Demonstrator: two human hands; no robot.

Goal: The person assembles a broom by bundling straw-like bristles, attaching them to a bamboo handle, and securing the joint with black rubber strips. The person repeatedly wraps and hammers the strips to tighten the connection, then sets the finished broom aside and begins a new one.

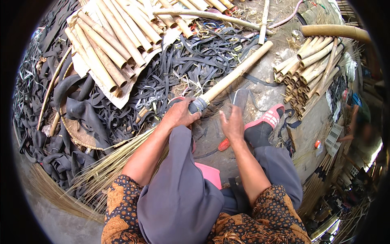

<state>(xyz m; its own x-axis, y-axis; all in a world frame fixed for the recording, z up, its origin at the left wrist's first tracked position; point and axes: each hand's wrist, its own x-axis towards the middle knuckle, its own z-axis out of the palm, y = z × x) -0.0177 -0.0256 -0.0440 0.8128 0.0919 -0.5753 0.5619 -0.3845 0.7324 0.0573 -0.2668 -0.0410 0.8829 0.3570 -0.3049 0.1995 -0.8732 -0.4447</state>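
A stick broom lies across in front of me, its pale bamboo handle (235,75) pointing to the upper right. Thin bristles (122,156) fan out toward the lower left, passing under my left forearm. Dark rubber strip (198,105) wraps the handle's lower end, and my left hand (181,112) is closed around this binding. My right hand (232,123), slightly blurred, grips a knife just right of the handle. Its broad grey blade (241,98) points away from me; the red handle end (224,144) shows below the hand.
Black rubber strips (162,77) pile up at the left. Bamboo tubes (113,36) lie on a pale sheet at the back left; another bamboo stack (310,67) is at the right. My pink sandal (266,117) rests on the ground beside the knife. A person's arm (352,126) appears far right.
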